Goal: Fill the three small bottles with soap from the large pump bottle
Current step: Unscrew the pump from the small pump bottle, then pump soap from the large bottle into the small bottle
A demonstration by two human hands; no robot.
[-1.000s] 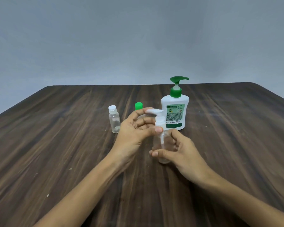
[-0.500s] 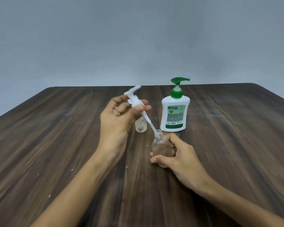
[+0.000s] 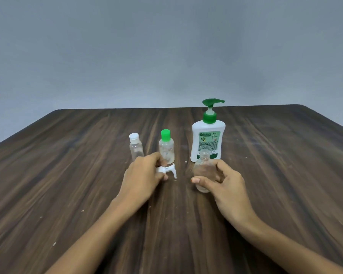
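We are at the opening step for the first small bottle. Our right hand point(image 3: 224, 180) wraps its fingers point(image 3: 196, 180) round the clear round bottle point(image 3: 203, 171), which stands uncapped on the worktop point(image 3: 275, 175) just in front of the large pump bottle point(image 3: 207, 143). Our left hand point(image 3: 143, 175) pinches the small white pump top point(image 3: 167, 170), held low near the worktop beside the green-capped bottle point(image 3: 166, 149).

Next, we judge, the pump top must be set down and released, and the open neck brought under the green nozzle point(image 3: 213, 101) so that the soap falls inside and not on the wood.

The held bottle is transparent and looks empty. The green-capped one and the white-capped bottle point(image 3: 136, 148) stand closed, both apparently unfilled.
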